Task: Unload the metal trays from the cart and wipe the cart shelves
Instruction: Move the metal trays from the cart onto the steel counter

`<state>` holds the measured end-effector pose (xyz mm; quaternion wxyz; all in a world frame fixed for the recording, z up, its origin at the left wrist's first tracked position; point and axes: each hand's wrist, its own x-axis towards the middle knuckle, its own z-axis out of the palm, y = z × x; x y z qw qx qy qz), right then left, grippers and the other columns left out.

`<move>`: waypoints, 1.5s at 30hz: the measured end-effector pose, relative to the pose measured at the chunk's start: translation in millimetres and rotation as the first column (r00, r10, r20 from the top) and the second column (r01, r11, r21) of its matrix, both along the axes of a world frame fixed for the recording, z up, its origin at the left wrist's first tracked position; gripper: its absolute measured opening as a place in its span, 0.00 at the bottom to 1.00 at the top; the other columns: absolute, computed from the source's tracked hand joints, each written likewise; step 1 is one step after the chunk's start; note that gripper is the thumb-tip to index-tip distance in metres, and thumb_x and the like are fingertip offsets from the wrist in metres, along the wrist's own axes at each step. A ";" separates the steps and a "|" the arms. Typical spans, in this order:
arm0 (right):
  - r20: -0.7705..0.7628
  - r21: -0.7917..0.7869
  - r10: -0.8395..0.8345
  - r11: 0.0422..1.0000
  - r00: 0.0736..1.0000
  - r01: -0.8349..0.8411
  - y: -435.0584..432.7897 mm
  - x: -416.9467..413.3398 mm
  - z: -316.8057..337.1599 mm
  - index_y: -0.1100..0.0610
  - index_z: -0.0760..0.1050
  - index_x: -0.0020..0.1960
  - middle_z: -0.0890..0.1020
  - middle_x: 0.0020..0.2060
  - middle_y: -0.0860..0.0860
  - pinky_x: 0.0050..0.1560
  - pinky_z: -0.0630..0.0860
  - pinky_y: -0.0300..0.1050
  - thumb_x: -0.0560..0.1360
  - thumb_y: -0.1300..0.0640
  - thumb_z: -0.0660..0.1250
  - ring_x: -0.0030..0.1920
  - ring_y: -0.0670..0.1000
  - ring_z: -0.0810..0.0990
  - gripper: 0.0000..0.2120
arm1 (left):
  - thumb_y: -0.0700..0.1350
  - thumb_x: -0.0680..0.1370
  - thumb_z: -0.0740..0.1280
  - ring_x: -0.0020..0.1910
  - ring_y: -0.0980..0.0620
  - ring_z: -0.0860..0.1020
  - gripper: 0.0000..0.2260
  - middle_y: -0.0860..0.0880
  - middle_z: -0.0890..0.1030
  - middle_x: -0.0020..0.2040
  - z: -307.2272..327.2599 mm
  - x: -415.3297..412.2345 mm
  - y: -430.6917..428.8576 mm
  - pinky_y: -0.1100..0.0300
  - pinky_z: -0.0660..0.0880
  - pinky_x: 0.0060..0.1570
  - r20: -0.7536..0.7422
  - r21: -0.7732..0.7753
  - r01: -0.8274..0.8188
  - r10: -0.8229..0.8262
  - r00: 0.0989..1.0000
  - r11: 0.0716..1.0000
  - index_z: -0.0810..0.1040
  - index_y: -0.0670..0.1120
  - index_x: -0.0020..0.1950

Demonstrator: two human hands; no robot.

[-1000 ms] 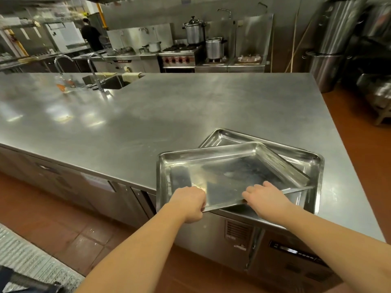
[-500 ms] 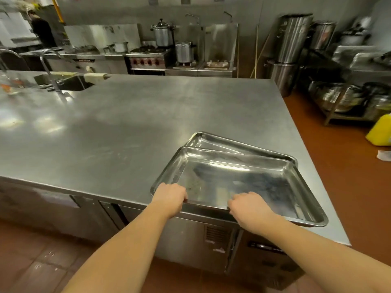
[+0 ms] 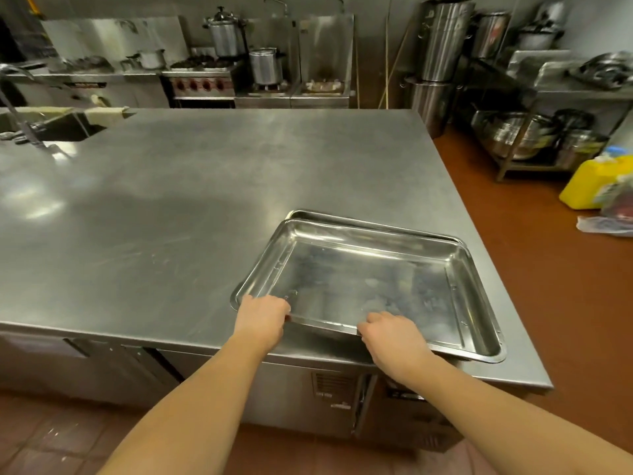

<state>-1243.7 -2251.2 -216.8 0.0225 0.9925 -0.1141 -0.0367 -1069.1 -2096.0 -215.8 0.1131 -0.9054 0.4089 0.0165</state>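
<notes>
Counter: steel; trays at near-right corner.
Top tray: nested on lower tray (far rim peeking), long side facing me.
My left hand: grips near-left corner.
My right hand: grips near rim.

Two metal trays, two hands, one steel counter, one yellow jug.

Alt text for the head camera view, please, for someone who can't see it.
The left hand and the right hand grip the near rim of the top tray, stacked on a second tray near the right end of a steel counter. A sink sits at the counter's far left; stock pots stand behind.
</notes>
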 end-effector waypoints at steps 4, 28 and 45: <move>-0.006 -0.008 -0.012 1.000 1.000 0.012 -17.1 14.0 -8.2 0.56 0.74 0.57 0.77 0.53 0.54 0.51 0.70 0.47 0.75 0.64 0.61 0.55 0.57 0.75 0.13 | 0.40 0.74 0.61 0.54 0.50 0.78 0.13 0.52 0.81 0.52 -4.0 3.5 -19.5 0.56 0.62 0.49 -0.024 -0.056 0.030 -0.032 0.999 0.998 0.78 0.55 0.53; -0.132 -0.007 -0.045 0.999 0.990 0.044 -68.4 14.7 -39.6 0.52 0.79 0.53 0.80 0.50 0.50 0.50 0.69 0.45 0.78 0.55 0.60 0.53 0.55 0.78 0.10 | 0.49 0.76 0.64 0.51 0.45 0.79 0.08 0.49 0.82 0.49 -40.8 -29.0 -77.4 0.58 0.73 0.47 -0.216 -0.141 0.069 -0.099 0.971 0.988 0.82 0.51 0.50; -0.155 -0.116 -0.071 0.992 0.985 0.053 -55.6 -3.1 -46.9 0.56 0.79 0.52 0.79 0.49 0.53 0.45 0.67 0.44 0.77 0.63 0.61 0.51 0.56 0.78 0.10 | 0.38 0.78 0.60 0.53 0.44 0.76 0.14 0.48 0.78 0.54 -53.9 -48.9 -60.8 0.55 0.69 0.41 -0.201 -0.188 0.108 -0.146 0.969 0.976 0.79 0.52 0.57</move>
